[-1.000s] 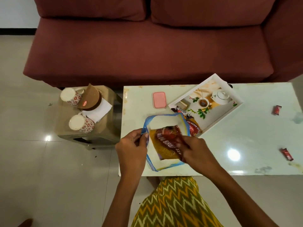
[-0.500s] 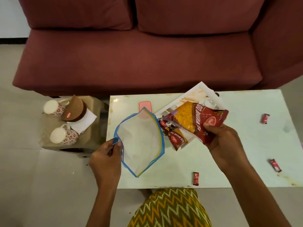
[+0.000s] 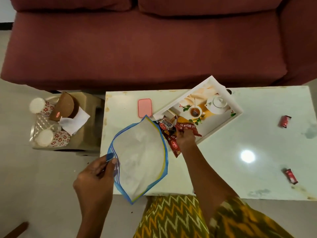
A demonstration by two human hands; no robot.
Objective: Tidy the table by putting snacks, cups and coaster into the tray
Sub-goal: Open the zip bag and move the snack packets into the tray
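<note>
My left hand [image 3: 96, 176] pinches the rim of a clear zip bag [image 3: 139, 157] with a blue edge, held open and empty over the table's near left part. My right hand [image 3: 185, 137] grips a red and yellow snack packet [image 3: 187, 126] at the near left corner of the white tray [image 3: 237, 107], which shows a printed teapot picture. More red snack packets [image 3: 172, 138] lie beside the hand, half over the tray's edge. A pink coaster [image 3: 145, 107] lies left of the tray. Two small red candies [image 3: 285, 121] [image 3: 290, 176] rest on the right.
The white table [image 3: 240, 160] stands before a maroon sofa [image 3: 145, 43]. A low stool [image 3: 82, 134] to the left carries two floral cups [image 3: 42, 106] [image 3: 52, 137], a brown round piece [image 3: 64, 107] and a white napkin [image 3: 75, 121].
My right hand has lowered the snack packet from above the table down to the tray's near corner. The zip bag stays open in my left hand. The camera view has moved closer.
</note>
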